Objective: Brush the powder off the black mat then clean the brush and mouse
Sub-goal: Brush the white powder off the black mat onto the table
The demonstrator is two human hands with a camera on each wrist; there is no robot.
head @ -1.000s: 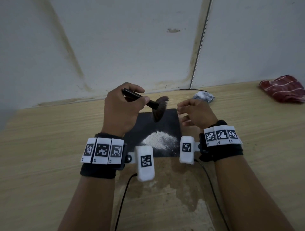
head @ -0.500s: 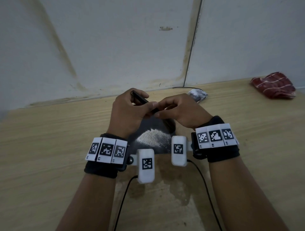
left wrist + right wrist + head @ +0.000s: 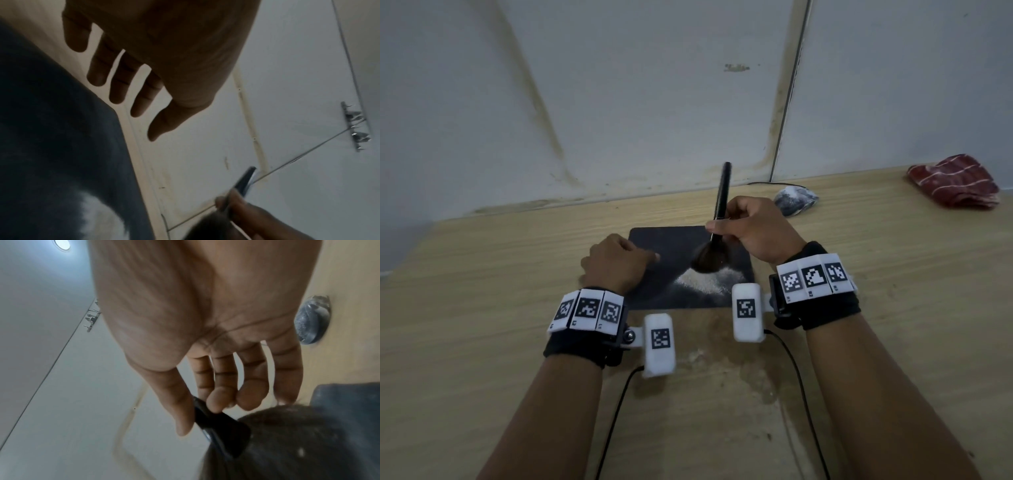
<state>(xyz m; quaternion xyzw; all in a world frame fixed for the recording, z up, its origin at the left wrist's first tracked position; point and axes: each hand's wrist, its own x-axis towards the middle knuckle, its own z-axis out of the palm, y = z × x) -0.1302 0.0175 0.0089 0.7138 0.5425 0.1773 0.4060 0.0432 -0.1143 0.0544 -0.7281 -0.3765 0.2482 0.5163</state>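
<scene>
A black mat (image 3: pixel 671 240) lies on the wooden table with a heap of white powder (image 3: pixel 705 282) at its near right. My right hand (image 3: pixel 751 229) pinches the black handle of a soft brush (image 3: pixel 710 258), handle upright, bristles just above the powder; the brush (image 3: pixel 224 431) also shows in the right wrist view between thumb and fingers. My left hand (image 3: pixel 616 262) hovers over the mat's left edge with relaxed, straight fingers (image 3: pixel 117 81), holding nothing. A powder-dusted mouse (image 3: pixel 796 200) sits beyond the mat at the right; the mouse (image 3: pixel 311 319) is clear of the hand.
A red striped cloth (image 3: pixel 953 186) lies at the far right of the table (image 3: pixel 482 274). Powder smears the wood (image 3: pixel 722 359) in front of the mat. The wall (image 3: pixel 654 102) rises close behind the table. Black cables run from both wrist cameras toward me.
The brush passed from my left hand to my right hand. The left hand let go and moved left and down to the mat's edge; the brush now stands upright over the powder.
</scene>
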